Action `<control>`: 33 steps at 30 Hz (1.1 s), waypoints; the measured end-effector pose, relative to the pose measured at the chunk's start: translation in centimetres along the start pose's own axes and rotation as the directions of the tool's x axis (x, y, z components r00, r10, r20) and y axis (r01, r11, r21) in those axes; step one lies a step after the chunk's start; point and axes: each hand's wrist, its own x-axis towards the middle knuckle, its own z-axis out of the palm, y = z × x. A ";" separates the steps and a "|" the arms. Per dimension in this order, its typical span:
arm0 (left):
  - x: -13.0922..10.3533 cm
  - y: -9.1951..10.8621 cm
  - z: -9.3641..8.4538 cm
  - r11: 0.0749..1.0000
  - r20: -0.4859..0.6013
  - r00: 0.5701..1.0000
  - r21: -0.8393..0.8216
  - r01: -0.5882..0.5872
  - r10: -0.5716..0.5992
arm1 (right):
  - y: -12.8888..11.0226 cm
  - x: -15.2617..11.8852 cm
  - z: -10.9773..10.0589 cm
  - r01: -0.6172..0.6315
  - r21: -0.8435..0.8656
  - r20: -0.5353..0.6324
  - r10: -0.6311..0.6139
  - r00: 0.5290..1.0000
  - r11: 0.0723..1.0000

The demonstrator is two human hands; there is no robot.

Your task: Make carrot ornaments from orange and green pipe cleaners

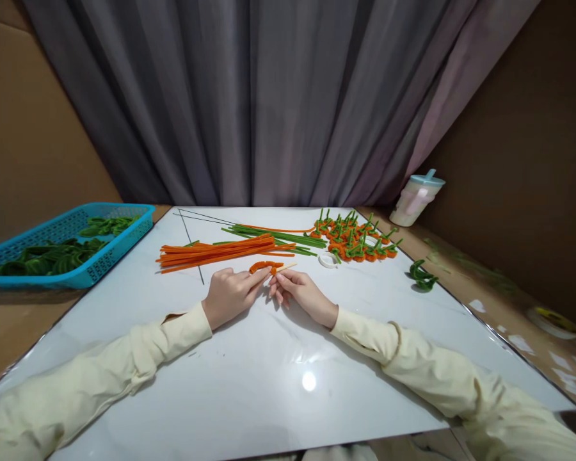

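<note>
Orange chenille piece [265, 265] runs crosswise, left hand [234, 291] nearer
That one's pinching it; right hand [308, 294] pinches the pale stick [288, 266], pointing right.

Landmark: orange stem bundle [216, 251]. In front and to its right, the person's left hand [233, 296] fingers a short orange piece [264, 265]; the right hand [310, 296] pinches a pale stick [287, 266] against it. Green stems [288, 237] lie just behind the bundle; orange-and-green pieces [349, 248] cluster to its right. A blue basket [89, 278] sits to its left, a lidded cup [415, 200] far right.
</note>
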 end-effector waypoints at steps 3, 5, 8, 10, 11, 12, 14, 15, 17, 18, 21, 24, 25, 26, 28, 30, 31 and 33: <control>0.1 0.1 -0.2 0.989 0.019 0.995 0.108 -0.101 0.100 | -0.1 0.1 0.0 -0.043 -0.040 -0.002 0.043 0.999 0.998; 0.2 0.3 -0.4 0.975 0.039 0.987 0.155 -0.158 0.154 | -0.2 0.1 0.0 -0.063 -0.042 -0.008 0.062 0.998 0.997; 0.4 0.4 -0.6 0.956 0.065 0.978 0.207 -0.206 0.196 | -0.6 0.1 -0.1 -0.108 0.024 0.023 0.107 0.994 0.994; 0.4 0.5 -0.6 0.946 0.064 0.973 0.228 -0.228 0.220 | -0.8 0.2 -0.3 -0.167 0.092 0.057 0.162 0.985 0.982; 0.4 0.5 -0.6 0.941 0.060 0.970 0.238 -0.241 0.234 | -0.9 0.3 -0.4 -0.194 0.116 0.067 0.187 0.980 0.974; 0.4 0.4 -0.6 0.934 0.052 0.967 0.250 -0.255 0.250 | -1.0 0.3 -0.5 -0.216 0.135 0.071 0.208 0.976 0.967; 0.4 0.4 -0.7 0.917 0.037 0.957 0.279 -0.286 0.288 | -1.1 0.5 -0.8 -0.242 0.155 0.075 0.233 0.970 0.958; 0.4 0.4 -0.7 0.907 0.036 0.952 0.294 -0.302 0.305 | -1.1 0.6 -0.9 -0.254 0.164 0.084 0.243 0.966 0.953; 0.4 0.4 -0.8 0.888 0.051 0.941 0.319 -0.332 0.333 | -1.1 0.8 -1.2 -0.278 0.190 0.108 0.261 0.959 0.942; 0.4 0.4 -0.8 0.880 0.064 0.937 0.326 -0.345 0.343 | -1.0 0.9 -1.3 -0.288 0.202 0.119 0.268 0.956 0.936; 0.3 0.4 -0.8 0.863 0.100 0.926 0.336 -0.376 0.365 | -1.0 1.0 -1.6 -0.305 0.221 0.125 0.284 0.951 0.926; 0.2 0.3 -0.6 0.861 0.103 0.921 0.329 -0.387 0.375 | -1.0 0.9 -1.7 -0.321 0.231 0.121 0.300 0.946 0.918; 0.1 0.3 -0.5 0.864 0.101 0.921 0.321 -0.388 0.377 | -1.0 0.9 -1.7 -0.328 0.234 0.121 0.308 0.944 0.915; 0.1 0.3 -0.4 0.869 0.098 0.922 0.309 -0.387 0.375 | -1.0 0.9 -1.7 -0.336 0.236 0.123 0.315 0.941 0.912; 0.0 0.2 -0.4 0.887 0.096 0.927 0.270 -0.375 0.363 | -1.0 1.0 -1.7 -0.347 0.238 0.126 0.325 0.937 0.907; 0.0 0.2 -0.4 0.902 0.095 0.933 0.238 -0.361 0.348 | -1.0 1.0 -1.6 -0.344 0.233 0.131 0.322 0.938 0.909; 0.1 0.2 -0.4 0.904 0.094 0.934 0.234 -0.357 0.344 | -1.0 1.0 -1.5 -0.340 0.223 0.138 0.316 0.939 0.914; 0.1 0.2 -0.4 0.902 0.088 0.934 0.242 -0.358 0.348 | -1.0 0.9 -1.3 -0.312 0.177 0.144 0.289 0.946 0.933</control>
